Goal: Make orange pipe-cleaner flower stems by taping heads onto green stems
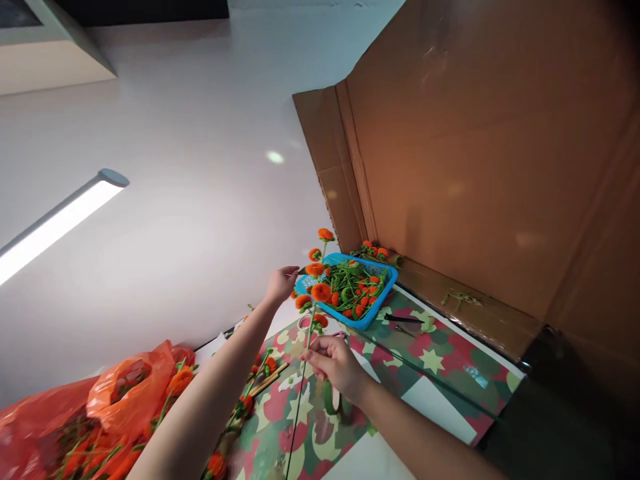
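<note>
I'm seeing the left hand (pixel 283 283) working at upper left of the flower spray (pixel 321 292), fingertips at a leaf (pixel 302 271); touching or pinching, I can't tell. The spray is standing before the blue basket (pixel 367 325), long axis near upright, top leaning right. The right hand (pixel 336 363), nearer its lower stem (pixel 309 339), is pinching it.

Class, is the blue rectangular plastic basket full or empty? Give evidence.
Fairly full: inside the blue rectangular plastic basket, thin green stems and round orange flower heads lie heaped, hiding most of its floor.
</note>
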`<state>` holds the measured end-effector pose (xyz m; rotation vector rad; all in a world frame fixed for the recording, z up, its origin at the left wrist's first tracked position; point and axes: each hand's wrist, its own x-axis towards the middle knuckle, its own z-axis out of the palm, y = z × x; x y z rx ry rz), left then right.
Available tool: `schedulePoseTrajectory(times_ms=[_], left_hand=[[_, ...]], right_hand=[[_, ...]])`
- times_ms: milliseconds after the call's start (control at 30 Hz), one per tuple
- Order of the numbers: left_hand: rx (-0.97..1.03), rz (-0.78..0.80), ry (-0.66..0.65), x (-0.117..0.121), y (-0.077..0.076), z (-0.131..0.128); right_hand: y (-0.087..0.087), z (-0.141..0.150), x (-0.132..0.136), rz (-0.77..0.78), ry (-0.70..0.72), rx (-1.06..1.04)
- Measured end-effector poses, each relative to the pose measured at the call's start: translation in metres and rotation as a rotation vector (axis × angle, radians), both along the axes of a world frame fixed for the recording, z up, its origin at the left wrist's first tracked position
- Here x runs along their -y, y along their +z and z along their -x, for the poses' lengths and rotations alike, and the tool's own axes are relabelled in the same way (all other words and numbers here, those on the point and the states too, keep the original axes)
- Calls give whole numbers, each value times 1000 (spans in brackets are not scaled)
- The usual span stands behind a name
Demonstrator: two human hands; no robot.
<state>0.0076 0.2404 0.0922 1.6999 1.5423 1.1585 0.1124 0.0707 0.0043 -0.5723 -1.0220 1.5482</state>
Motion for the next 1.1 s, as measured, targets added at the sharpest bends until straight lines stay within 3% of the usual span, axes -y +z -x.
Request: schedulePoseTrajectory(times_ms=[133, 333, 400, 467, 567, 800, 1100], left_hand=[[332, 171, -48, 51, -14, 13], [737, 347, -84, 167, -51, 32], [994, 437, -47, 198, -63, 34], [1083, 418, 13, 219, -72, 33], [1010, 259, 84, 232, -81, 28], [737, 11, 191, 234, -85, 20], [603, -63, 223, 236, -85, 16]], right_hand=[[2, -8, -2, -26, -67, 20], [1, -9, 1, -83, -31, 154], [1, -5, 4, -105, 11, 233], [2, 0, 8, -126, 36, 297], [4, 7, 13, -152, 19, 362], [2, 13, 18, -194, -45, 467], [4, 13, 23, -214, -82, 509]])
